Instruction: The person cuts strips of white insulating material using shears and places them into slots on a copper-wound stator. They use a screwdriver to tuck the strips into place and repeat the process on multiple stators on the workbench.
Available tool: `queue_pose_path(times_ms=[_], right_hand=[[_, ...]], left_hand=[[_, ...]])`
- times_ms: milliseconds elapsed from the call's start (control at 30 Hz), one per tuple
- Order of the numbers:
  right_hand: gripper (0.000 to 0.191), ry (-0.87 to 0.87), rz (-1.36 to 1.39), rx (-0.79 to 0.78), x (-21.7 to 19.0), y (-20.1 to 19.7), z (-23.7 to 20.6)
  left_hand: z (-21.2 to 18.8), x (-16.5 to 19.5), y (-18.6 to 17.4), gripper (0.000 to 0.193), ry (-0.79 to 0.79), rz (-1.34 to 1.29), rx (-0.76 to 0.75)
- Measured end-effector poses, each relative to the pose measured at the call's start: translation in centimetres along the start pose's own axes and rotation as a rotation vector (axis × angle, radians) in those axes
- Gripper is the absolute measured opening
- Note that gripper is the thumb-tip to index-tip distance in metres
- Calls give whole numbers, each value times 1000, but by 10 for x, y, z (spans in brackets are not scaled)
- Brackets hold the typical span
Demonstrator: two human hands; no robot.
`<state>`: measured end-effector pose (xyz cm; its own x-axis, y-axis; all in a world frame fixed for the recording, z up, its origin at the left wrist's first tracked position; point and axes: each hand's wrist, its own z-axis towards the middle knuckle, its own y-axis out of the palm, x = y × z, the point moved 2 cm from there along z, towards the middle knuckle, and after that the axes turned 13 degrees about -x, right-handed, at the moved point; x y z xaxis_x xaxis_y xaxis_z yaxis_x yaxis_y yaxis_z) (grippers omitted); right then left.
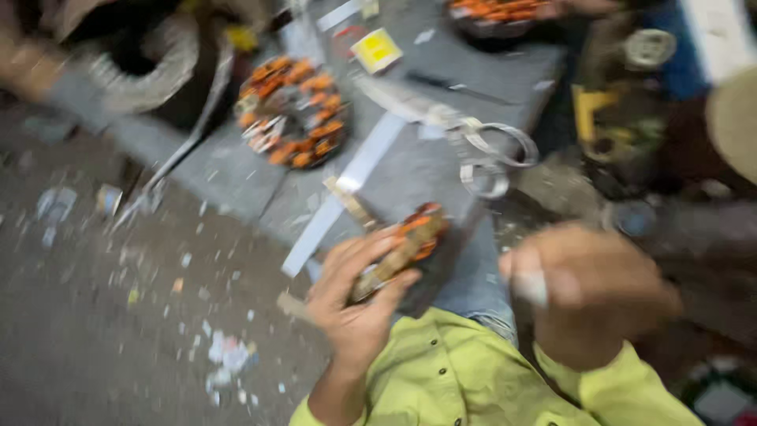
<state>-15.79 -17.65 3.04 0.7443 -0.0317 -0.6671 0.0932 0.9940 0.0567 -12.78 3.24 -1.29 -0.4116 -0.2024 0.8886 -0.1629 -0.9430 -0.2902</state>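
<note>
We are gripping the round orange-and-copper wound motor stator (406, 241) in our left hand (355, 304), its long axis tilting toward 1 o'clock; our right hand (591, 288), at 3 o'clock, is closing around a small pale piece (530, 285). A square yellow label (376, 50) is lying at 12 o'clock on the grey mat (441, 170).

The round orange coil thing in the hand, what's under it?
Under the round orange coil thing, the left hand grips its lower edge. Beneath that lies a grey mat and a bit of blue trouser. The part's underside and the palm are covered.
</note>
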Motion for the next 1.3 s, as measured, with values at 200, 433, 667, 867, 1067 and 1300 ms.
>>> queue_pose_path(times_ms=[200, 433, 667, 867, 1067, 1300], right_hand=[[24, 372, -259, 29, 23, 28, -30], [25, 152, -533, -421, 2, 42, 1], [19, 64, -655, -479, 11, 45, 2], [16, 22, -566, -497, 16, 45, 17], [23, -10, -593, -661, 9, 46, 35], [24, -143, -688, -853, 8, 41, 42]], left_hand=[[5, 2, -15, 44, 43, -107, -15], [7, -2, -13, 45, 30, -82, -30], [7, -8, -14, 45, 54, -87, -49], [9, -7, -16, 45, 56, -51, -62], [11, -7, -17, 45, 62, -56, -67], [11, -7, -21, 44, 55, -40, -87]])
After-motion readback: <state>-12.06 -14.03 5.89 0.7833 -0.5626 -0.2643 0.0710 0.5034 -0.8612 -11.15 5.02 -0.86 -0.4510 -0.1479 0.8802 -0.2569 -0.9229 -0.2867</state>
